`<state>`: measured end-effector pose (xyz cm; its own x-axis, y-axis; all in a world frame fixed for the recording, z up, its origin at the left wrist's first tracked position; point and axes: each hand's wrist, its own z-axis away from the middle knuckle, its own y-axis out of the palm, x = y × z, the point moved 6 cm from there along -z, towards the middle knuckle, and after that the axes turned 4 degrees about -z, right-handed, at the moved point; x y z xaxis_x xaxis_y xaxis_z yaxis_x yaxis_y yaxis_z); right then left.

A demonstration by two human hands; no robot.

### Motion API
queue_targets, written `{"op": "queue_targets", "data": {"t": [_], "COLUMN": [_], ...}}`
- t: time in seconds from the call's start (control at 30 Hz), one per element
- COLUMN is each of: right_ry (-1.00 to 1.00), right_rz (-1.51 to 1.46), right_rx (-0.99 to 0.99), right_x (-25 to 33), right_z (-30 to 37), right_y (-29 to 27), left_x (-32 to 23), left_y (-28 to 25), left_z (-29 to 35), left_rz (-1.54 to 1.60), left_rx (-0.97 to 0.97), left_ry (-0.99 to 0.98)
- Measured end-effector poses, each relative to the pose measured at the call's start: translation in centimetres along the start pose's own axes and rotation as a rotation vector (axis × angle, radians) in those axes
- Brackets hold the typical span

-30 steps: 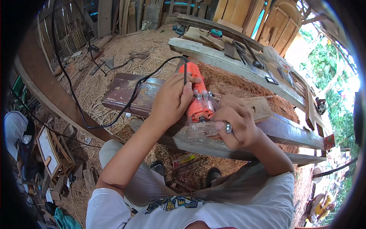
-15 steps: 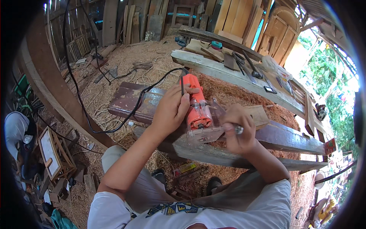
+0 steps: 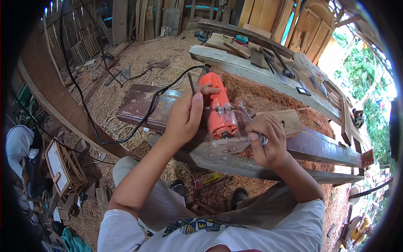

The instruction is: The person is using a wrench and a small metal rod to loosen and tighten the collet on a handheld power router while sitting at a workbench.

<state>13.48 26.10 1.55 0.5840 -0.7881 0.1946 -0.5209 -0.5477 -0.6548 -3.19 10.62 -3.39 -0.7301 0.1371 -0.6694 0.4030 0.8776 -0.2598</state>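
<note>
Hands: I have both in full view on the head feed, apart, one on either side of the work, each closed on something.
Left grip: the left hand [image 3: 184, 115] pinches a dark bar [image 3: 192, 82] between thumb and fingers, its upper end sticking up clear; its fingers reach over the orange housing, and I read that as contact.
Right grip: the right hand [image 3: 267, 140] is wrapped around a metal wrench [image 3: 245, 114], whose shaft points up and left, toward the tool's side fittings. A shiny round end shows by the thumb; the palm covers the middle, so I cannot confirm it is one piece.
Orange power tool: it lies between the hands, the orange power tool [image 3: 218, 94], long axis running away from the wearer and leaning slightly left, open nose nearest. By my judgement the left hand is nearer the body, the right nearer the clear plastic base [image 3: 226, 146] at the nose.
Hard to make out: glare and clear plastic blur the fittings; I can't tell whether the wrench tip touches one.
Beams: a grey beam [image 3: 201, 158] runs on the near side, a dark painted beam [image 3: 136, 103] beyond it; a wooden block [image 3: 291, 120] sits right of the tool.
Black cord: the black cord [image 3: 154, 101] loops left from the tool's far end.
Far plank: a hammer [image 3: 288, 73] and a teal tape measure [image 3: 242, 39] lie beyond.
Backdrop: leaning boards [image 3: 257, 17]; daylight washes out the right rim.
</note>
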Motion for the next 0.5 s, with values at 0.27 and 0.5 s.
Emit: {"op": "queue_targets", "data": {"t": [0.27, 0.5], "right_ry": [0.149, 0.291], "right_rz": [-0.149, -0.271], "right_rx": [-0.107, -0.217], "right_x": [-0.3, -1.5], "right_z": [0.3, 1.4], "right_y": [-0.3, -0.6], "left_x": [0.6, 0.9], "left_y": [-0.4, -0.6], "left_z": [0.7, 1.1], "left_rz": [0.042, 0.106], "left_rx": [-0.063, -0.108], "left_ry": [0.053, 0.065]}}
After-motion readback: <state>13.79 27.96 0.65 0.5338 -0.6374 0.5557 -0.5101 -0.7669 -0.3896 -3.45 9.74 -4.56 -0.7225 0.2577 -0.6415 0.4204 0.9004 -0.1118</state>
